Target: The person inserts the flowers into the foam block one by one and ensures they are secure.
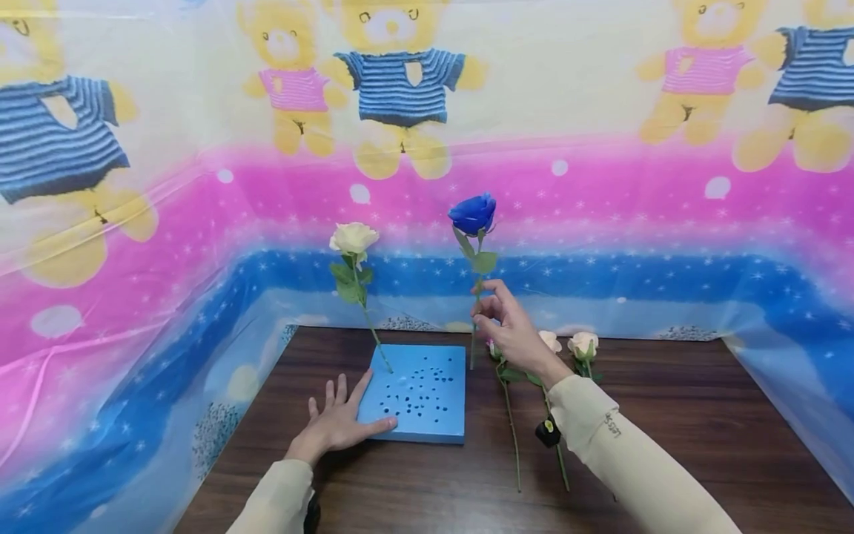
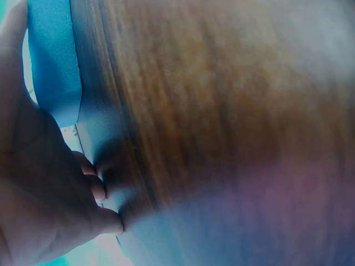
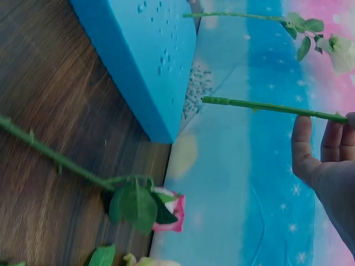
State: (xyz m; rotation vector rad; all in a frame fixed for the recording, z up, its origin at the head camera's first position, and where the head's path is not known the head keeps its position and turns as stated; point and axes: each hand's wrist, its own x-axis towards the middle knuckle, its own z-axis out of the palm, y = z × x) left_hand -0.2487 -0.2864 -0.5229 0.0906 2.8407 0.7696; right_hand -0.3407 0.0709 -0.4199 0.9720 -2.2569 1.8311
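Behind the blue rose (image 1: pixel 474 214) and table (image 1: pixel 407 486) — wood, perhaps — a bear-print cloth (image 1: pixel 587 200).

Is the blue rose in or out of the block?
Out. The right hand holds the blue rose, its lower stem end clear of the block.

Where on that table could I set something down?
Bare dark wooden tabletop shows before the square blue foam block, between the cream left sleeve and the green rose stems, and right of the cream right sleeve. It's crowded beside the right hand, among cream roses.
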